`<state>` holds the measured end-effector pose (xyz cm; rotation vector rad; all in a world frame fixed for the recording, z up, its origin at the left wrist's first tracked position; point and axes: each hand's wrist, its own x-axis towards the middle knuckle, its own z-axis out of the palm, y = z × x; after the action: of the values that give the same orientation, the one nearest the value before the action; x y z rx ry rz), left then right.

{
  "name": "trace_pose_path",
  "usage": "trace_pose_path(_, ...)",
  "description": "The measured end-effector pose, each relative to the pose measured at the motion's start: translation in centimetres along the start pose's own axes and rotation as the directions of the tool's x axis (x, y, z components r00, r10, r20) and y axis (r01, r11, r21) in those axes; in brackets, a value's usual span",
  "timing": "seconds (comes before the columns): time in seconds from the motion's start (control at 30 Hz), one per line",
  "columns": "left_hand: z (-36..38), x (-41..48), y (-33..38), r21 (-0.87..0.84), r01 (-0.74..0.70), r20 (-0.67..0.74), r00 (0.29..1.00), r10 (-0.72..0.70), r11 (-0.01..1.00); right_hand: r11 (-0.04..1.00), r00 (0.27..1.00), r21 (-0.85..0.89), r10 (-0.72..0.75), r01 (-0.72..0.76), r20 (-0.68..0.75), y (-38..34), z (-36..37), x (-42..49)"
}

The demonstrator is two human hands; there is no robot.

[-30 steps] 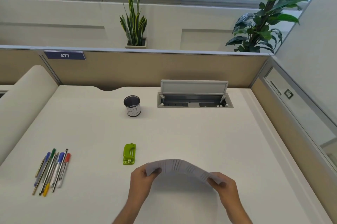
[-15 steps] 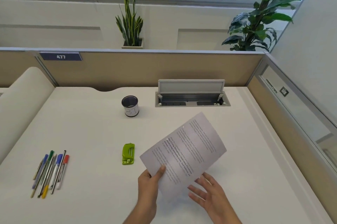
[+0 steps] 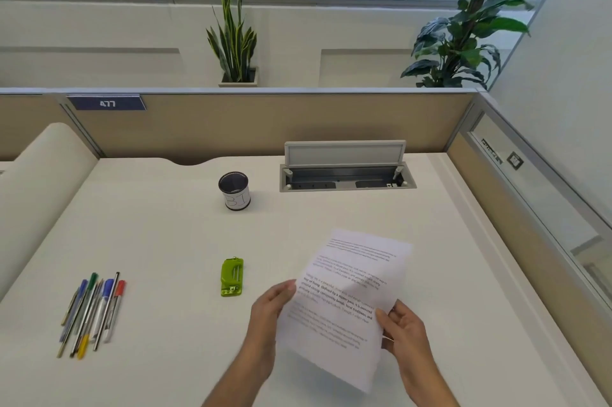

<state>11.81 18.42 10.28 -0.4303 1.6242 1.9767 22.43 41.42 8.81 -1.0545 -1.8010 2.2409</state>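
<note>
Between both hands (image 3: 334, 323), printed sheet (image 3: 351, 304)

The sheet (image 3: 347, 300) is seen to be thin, matt white paper printed in black. The desk (image 3: 159, 234) is finished in a smooth, matt off-white surface, while the small green tool (image 3: 231, 276) and the pens (image 3: 92, 310) are made of glossy plastic. The partition (image 3: 265, 125) is faced with what looks like matt beige cloth, and the cable box (image 3: 344, 154) is formed of dull grey metal.
</note>
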Motion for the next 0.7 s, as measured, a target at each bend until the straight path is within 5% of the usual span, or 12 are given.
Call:
trace_pose_path(0.2, 0.9, 2.0, 1.6, 0.226, -0.085, 0.087, 0.994, 0.067, 0.970, 0.987, 0.998, -0.162, 0.005, 0.004, 0.058, -1.0, -2.7, 0.5)
trace_pose_path(0.47, 5.7, 3.7, -0.7, 0.466, -0.160, 0.016, 0.985, 0.173, 0.870, 0.944, 0.953, -0.324, -0.148, 0.057, -0.264, -0.3, -7.4, 3.1)
trace_pose_path(0.7, 11.7, 5.8, -3.5, 0.557, -0.167, 0.024, 0.982, 0.185, 0.814, 0.917, 0.897, -0.398, -0.185, 0.010, -0.402, -1.1, -12.9, 4.8)
